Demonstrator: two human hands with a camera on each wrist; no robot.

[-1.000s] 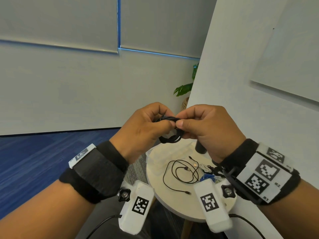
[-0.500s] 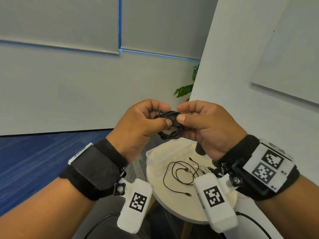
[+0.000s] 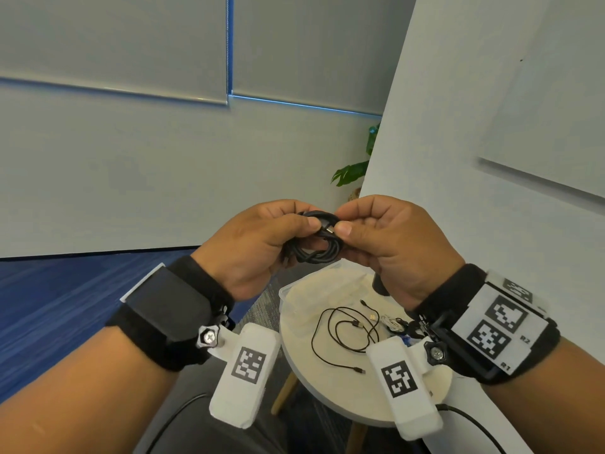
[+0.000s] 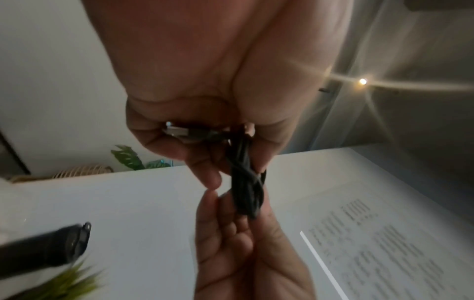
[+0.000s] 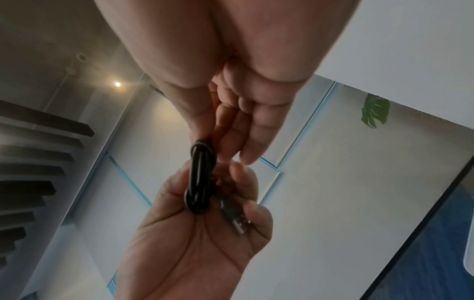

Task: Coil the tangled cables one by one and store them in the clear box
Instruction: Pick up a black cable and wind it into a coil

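Note:
I hold a coiled black cable (image 3: 314,253) in the air above the table with both hands. My left hand (image 3: 304,231) grips one side of the coil, and a silver USB plug (image 4: 177,130) sticks out under its curled fingers. My right hand (image 3: 342,221) pinches the other side with thumb and forefinger, beside a small connector end (image 3: 330,229). In the right wrist view the coil (image 5: 201,178) runs between the two hands. The clear box (image 3: 294,298) stands on the far left part of the round table (image 3: 327,398), below my hands.
A loose thin black cable (image 3: 343,335) sprawls over the tabletop, with a small white cable bundle (image 3: 391,322) to its right. A dark cylinder (image 3: 378,285) stands behind my right hand. A white wall is close on the right; blue carpet lies to the left.
Both hands keep hold of the coil at about the same height. The coil has turned between the fingers, its loops now hang lower, and a connector end shows between the thumbs.

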